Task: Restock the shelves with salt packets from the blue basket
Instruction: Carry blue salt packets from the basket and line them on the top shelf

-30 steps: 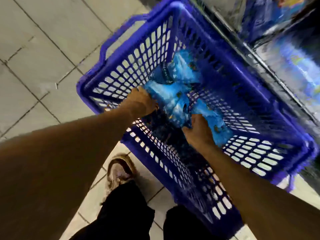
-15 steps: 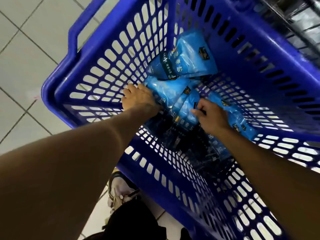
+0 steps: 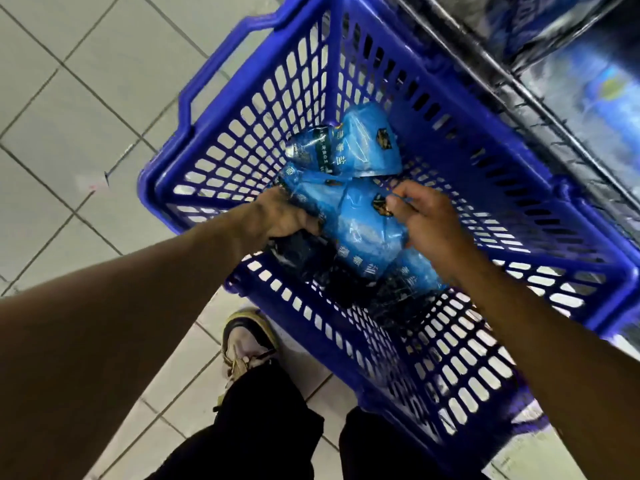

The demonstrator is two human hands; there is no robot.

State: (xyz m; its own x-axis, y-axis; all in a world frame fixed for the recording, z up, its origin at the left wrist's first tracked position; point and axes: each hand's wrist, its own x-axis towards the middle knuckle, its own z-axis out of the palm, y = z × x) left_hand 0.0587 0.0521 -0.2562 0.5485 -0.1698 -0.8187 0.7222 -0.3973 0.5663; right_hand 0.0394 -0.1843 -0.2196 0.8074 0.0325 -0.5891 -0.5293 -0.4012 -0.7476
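A: Entry. Salt packets: where?

B: A bundle of blue salt packets (image 3: 360,230) sits mid-frame, inside the blue basket (image 3: 214,157). Left hand (image 3: 280,216) has its fingers curled round the bundle's left end; right hand (image 3: 426,216) pinches the right side, thumb on top. One loose packet (image 3: 363,147) lies just above the bundle, against the far wall.

A: Progress?

B: My judgement: mid-restock. The shelf (image 3: 571,98) at upper right already shows blue stock, blurred. At least the held bundle and the loose packet remain to be placed.

A: Change against half a second ago?

B: Then the left hand lay flatter on the pile and the right hand reached in among the packets; now both grip and the bundle appears gathered between them. The basket sits further right in frame. The shoe (image 3: 246,341) at lower centre shows more fully.
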